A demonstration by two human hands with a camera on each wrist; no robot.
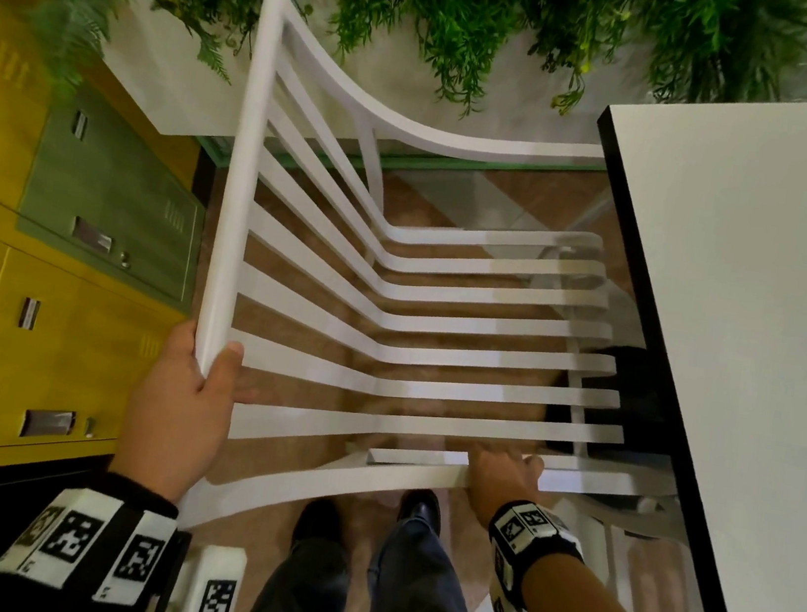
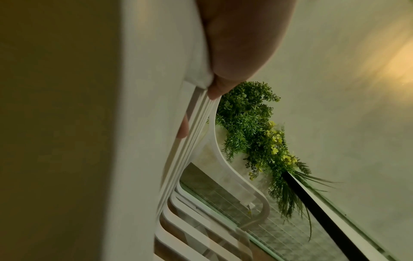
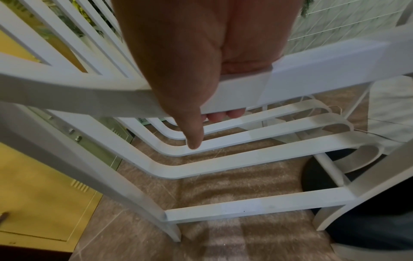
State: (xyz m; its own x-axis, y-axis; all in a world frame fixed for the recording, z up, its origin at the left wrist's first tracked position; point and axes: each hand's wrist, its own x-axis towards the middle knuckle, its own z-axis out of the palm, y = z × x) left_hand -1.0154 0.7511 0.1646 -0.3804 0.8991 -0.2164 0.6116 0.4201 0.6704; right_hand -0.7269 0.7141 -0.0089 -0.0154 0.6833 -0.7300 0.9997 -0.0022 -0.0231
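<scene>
Since both hands are on it, the white chair point(image 1: 393, 312) is easy to place: it fills the middle of the head view, backrest toward 9 o'clock and seat running out toward 3 o'clock. The person's legs and black shoes point(image 1: 422, 508) are just below it at 6. The left hand point(image 1: 176, 393) sits at about 8 o'clock and grips the near end of the backrest's top rail, thumb on the seat side and the other digits wrapped round behind. In the left wrist view one fingertip point(image 2: 183, 130) peeks out past the rail, so yeah, that's a proper closed grip on the chair. The right hand point(image 1: 501, 480) is at about 5 o'clock on the near armrest, palm on top and fingers point(image 3: 232, 113) curled under the bar. Its thumb point(image 3: 194, 136) hangs straight down the near face instead of clamping. Looks-wise it's all white: flat slats run down the back, bend in a smooth curve and carry on as the seat, and two armrests sweep out from the back's top corners. The front ends of the seat slats curl down right beside the black edge of a white table point(image 1: 763, 315) at 3 o'clock. Can't tell whether the legs are on the brown floor point(image 3: 223, 180) or a bit off it. Yellow lockers point(image 1: 4, 327) with one green locker point(image 1: 109, 207) sit at 9 o'clock, and green plants point(image 1: 448, 6) run across 12.
</scene>
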